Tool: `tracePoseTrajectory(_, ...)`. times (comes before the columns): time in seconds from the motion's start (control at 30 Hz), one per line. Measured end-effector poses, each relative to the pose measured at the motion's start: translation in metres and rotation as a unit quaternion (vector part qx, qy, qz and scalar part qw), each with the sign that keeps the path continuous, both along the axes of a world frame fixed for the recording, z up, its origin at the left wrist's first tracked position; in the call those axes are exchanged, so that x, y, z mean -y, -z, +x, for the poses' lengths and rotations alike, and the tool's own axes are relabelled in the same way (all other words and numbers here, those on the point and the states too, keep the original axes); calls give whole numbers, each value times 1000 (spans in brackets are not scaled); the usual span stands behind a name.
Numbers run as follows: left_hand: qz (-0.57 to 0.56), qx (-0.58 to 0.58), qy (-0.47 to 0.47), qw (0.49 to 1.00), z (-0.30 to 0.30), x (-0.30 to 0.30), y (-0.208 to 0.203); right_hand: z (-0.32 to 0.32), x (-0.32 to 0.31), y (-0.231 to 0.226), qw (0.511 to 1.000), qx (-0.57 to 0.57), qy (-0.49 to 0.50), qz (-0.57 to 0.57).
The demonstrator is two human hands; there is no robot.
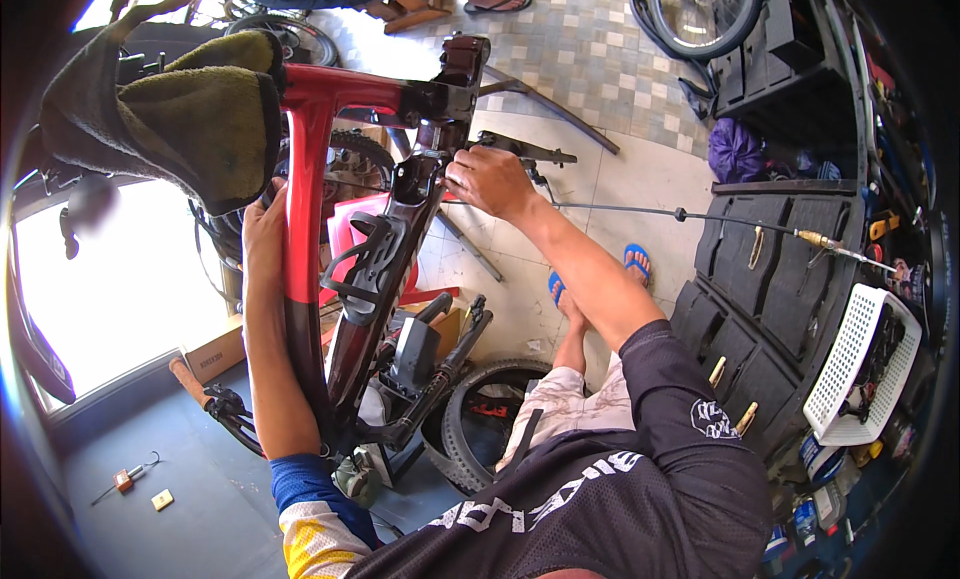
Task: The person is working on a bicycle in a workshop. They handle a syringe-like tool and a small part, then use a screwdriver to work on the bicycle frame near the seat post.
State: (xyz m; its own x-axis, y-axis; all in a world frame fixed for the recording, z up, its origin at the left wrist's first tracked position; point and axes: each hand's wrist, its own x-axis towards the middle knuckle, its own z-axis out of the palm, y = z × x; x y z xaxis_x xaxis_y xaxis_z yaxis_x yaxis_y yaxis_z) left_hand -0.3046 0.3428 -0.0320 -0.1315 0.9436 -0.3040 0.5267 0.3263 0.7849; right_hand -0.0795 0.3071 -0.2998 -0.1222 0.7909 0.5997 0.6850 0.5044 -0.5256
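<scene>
A red and black bicycle frame point(307, 159) stands in front of me, with a black bottle cage point(368, 264) on its dark tube. My left hand point(264, 221) is on the far left side of the red tube, its fingers curled by a small dark part I cannot make out. My right hand point(492, 182) is closed at the frame's dark joint, fingertips pressed together; what they hold is hidden. A thin black cable point(640, 211) runs rightward from near this hand. A dark olive cloth point(190, 119) drapes over the frame's left end.
A white plastic basket point(862, 364) with dark parts stands at right beside black panels point(765, 249). A loose tyre point(465, 429) lies below the frame. A small screwdriver-like tool point(123, 480) is on the blue-grey surface. Another person's sandalled foot point(497, 1) shows at the top.
</scene>
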Motion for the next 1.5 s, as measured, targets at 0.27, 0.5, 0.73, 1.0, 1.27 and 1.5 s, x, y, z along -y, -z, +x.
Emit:
tracePoseTrajectory(0.27, -5, -38, 3, 999, 9, -2, -3, -3, -2, -1, 990, -97, -23, -96)
tracePoseTrajectory(0.5, 5, -20, -1, 1000, 0, 0, 2, -33, 40, 5, 858, -442, 30, -260)
tracePoseTrajectory(0.73, 0, -11, 34, 999, -7, -2, 3, -32, 43, 1, 918, -311, 63, -239)
tracePoseTrajectory(1.0, 1, 5, 18, 1000, -4, 0, 4, -25, 40, 0, 940, -247, 46, -229)
tracePoseTrajectory(1.27, 8, 8, 33, 999, 7, 4, -2, 14, 52, 15, 983, -26, -23, -178)
tracePoseTrajectory(1.5, 9, 1, 29, 1000, 2, 2, 1, 23, 22, 13, 986, 158, -36, -29)
